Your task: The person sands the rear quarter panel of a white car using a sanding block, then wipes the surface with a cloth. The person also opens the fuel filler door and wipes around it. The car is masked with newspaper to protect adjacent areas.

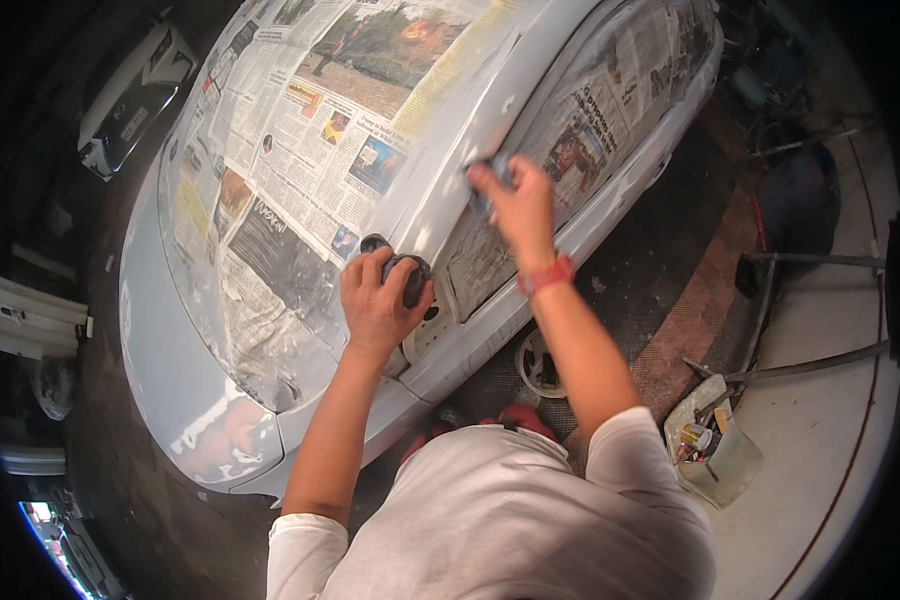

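A car body in pale grey primer (170,350) lies in front of me, its glass masked with newspaper (315,190). My left hand (375,305) is closed round a dark, rounded, sponge-like lump (417,283) near the lower end of the roof pillar (440,190). Farther up, my right hand (522,218) grips a small dark grey pad (485,178) against the pillar, beside the papered side window (580,140). Motion blurs that pad a little, and my fingers cover part of it. A red band circles my right wrist.
A round pale bucket (522,365) stands on the floor by the car's side. To the right are a cut-open plastic container (745,462) with tools and metal stand legs (820,260). Loose car panels (30,315) and a bumper (130,95) lie at the left.
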